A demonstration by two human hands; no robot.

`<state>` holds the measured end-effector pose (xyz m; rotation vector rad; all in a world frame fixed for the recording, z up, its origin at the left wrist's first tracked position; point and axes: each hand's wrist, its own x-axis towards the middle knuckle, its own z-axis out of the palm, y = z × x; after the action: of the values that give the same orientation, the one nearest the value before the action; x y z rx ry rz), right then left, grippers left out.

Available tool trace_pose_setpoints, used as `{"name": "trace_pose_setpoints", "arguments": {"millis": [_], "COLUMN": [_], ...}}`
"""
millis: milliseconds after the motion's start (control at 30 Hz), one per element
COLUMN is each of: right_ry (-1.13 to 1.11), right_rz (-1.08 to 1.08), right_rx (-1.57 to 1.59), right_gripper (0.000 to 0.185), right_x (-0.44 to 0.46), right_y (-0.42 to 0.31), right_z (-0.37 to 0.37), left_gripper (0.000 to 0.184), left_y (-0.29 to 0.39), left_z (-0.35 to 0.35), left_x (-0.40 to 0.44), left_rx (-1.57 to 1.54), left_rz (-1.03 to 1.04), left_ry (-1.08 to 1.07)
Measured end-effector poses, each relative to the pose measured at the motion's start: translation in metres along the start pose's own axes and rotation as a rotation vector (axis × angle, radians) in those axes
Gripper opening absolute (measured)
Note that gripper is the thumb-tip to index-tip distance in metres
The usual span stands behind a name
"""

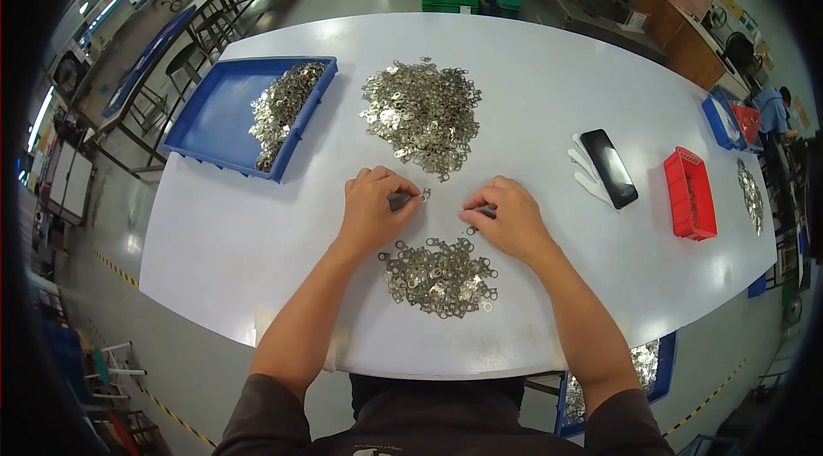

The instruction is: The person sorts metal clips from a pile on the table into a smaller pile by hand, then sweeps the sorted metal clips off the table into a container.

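Observation:
Between thumb and index finger, my left hand (377,209) pinches a small silver metal ring piece (426,194). My right hand (507,218) is closed, with thumb and fingertips together; what they hold, if anything, is hidden. Another ring piece (471,231) shows just below those fingertips, and I cannot tell whether it touches them. A large heap of the same metal pieces (424,113) lies beyond my hands. Nearer to me, between my forearms, is a smaller, flatter heap (439,278).
A blue tray (214,105) partly filled with metal pieces stands at left. To the right are a white glove (588,175), a phone (609,168), a red bin (691,195) and another metal pile (750,196). A person in blue (773,111) is at far right.

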<state>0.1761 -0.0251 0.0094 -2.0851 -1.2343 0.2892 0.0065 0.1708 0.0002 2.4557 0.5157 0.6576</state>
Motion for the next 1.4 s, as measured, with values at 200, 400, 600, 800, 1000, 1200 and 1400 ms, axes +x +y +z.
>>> {"name": "trace_pose_setpoints", "arguments": {"millis": [200,400,600,800,1000,1200,1400], "right_ry": [-0.051,-0.051,0.020,0.039,-0.001,-0.020,-0.013], "right_rz": [-0.118,-0.175,-0.069,-0.111,-0.177,-0.261,-0.162], "right_rx": [0.133,0.291,0.210,0.186,0.124,0.012,0.125], "right_gripper": [0.010,0.010,0.013,0.010,0.010,0.012,0.020], "right_x": [-0.002,-0.004,0.000,0.005,0.000,-0.004,-0.002], "right_y": [0.006,0.007,0.014,0.014,0.013,0.009,0.017], "right_z": [-0.003,-0.017,-0.012,-0.006,-0.007,-0.005,-0.009], "left_gripper": [0.009,0.010,0.012,0.012,0.014,0.010,0.006], "left_y": [0.000,-0.004,0.002,-0.003,0.004,0.008,0.008], "left_z": [-0.019,-0.019,0.011,0.010,0.006,0.005,-0.006], "left_x": [-0.003,-0.002,0.002,0.002,0.001,0.000,-0.006], "left_rx": [-0.201,-0.392,0.055,-0.027,-0.036,-0.013,-0.177], "left_rz": [0.081,-0.200,0.054,-0.071,-0.071,-0.053,0.112], "left_ry": [-0.179,-0.138,0.124,0.002,0.004,-0.097,-0.192]}}
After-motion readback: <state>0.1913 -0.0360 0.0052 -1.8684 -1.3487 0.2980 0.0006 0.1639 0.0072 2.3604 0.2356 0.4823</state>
